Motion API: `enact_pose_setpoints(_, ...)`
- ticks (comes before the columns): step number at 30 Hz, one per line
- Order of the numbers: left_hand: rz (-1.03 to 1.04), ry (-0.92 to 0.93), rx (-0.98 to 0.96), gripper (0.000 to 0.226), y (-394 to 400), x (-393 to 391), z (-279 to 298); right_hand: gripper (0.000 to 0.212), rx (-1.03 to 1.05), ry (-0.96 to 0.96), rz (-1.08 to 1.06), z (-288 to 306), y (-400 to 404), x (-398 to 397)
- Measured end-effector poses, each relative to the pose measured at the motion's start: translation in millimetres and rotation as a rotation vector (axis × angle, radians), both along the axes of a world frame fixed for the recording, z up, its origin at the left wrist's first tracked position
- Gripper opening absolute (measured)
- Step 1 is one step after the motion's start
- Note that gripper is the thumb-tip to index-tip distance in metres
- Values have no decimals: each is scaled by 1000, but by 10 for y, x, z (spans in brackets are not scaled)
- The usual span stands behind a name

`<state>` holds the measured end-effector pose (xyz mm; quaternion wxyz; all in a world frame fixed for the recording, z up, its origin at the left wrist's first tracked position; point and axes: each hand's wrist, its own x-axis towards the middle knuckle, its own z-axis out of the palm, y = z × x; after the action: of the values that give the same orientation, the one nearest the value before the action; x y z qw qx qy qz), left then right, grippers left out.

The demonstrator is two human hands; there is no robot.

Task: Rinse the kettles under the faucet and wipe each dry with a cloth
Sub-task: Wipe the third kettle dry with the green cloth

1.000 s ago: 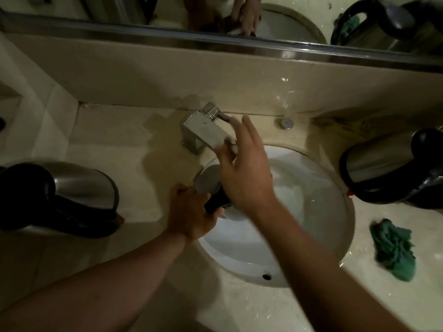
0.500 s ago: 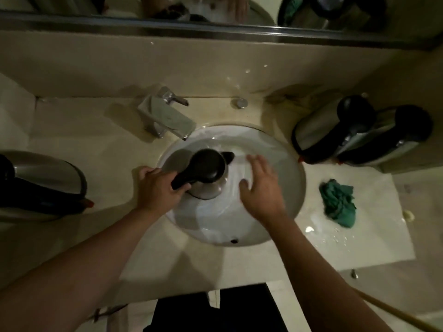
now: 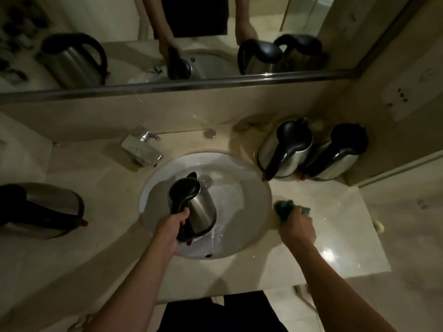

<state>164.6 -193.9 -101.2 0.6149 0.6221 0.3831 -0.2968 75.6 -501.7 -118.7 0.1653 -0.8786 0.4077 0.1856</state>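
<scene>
The left hand (image 3: 171, 226) grips the black handle of a stainless steel kettle (image 3: 200, 209) and holds it over the white basin of the sink (image 3: 249, 188), the body tilted and its lid closed. The kettle's base points toward the person, and a little water shows on the basin wall just below it. The right hand (image 3: 297, 226) rests at the sink's right rim on the desk (image 3: 335, 212), its fingers curled round a green cloth (image 3: 284, 208) that bunches out from under them. The chrome faucet (image 3: 142, 149) stands at the back left of the basin, its spout reaching toward the bowl and apart from the held kettle. Two more steel kettles with black lids and handles stand side by side on the desk at the right of the sink, the nearer kettle (image 3: 285, 149) just beside the rim and the farther kettle (image 3: 338, 154) touching or nearly touching it. Another kettle at the left (image 3: 40, 209) sits on the desk well apart from the basin. A mirror (image 3: 119, 32) above the backsplash reflects the kettles and both arms.
</scene>
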Motion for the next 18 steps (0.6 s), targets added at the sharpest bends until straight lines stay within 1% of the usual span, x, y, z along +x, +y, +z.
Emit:
enact_pose_setpoints(1,18,-16,2,43,-23,-38,97,47,32,8,29,75,-24,25)
enact_pose_setpoints(3,60,-74,-13,33,-80,-151,348,19,135,-67,52,276,-59,60)
enact_pose_setpoints(4,91,-126,-27,28,-113,-208,489,14,202,-129,32,383,-83,79)
enact_pose_setpoints(6,133,-213,-57,15,-148,-290,734,12,346,-255,-95,605,-127,102)
enact_pose_setpoints(7,156,-241,-76,15,-160,-313,836,12,448,-320,-205,716,-145,94)
enact_pose_setpoints(9,185,-304,-103,17,-209,-357,1108,16,749,-451,-424,957,-148,51)
enact_pose_setpoints(10,188,-332,-98,17,-228,-369,1235,18,916,-497,-492,1116,-122,40)
enact_pose_setpoints(11,191,-348,-86,18,-243,-376,1339,18,1055,-535,-516,1283,-82,43)
enact_pose_setpoints(14,223,-382,-67,23,-266,-384,1607,15,1367,-659,-497,1893,82,102)
enact_pose_setpoints(16,230,-406,-55,20,-303,-392,1768,17,1519,-747,-438,2301,201,170)
enact_pose_setpoints(17,237,-414,-54,18,-325,-403,1840,19,1507,-796,-359,2463,276,212)
enact_pose_setpoints(18,237,-423,-68,16,-351,-415,1912,18,1420,-861,-249,2568,367,272)
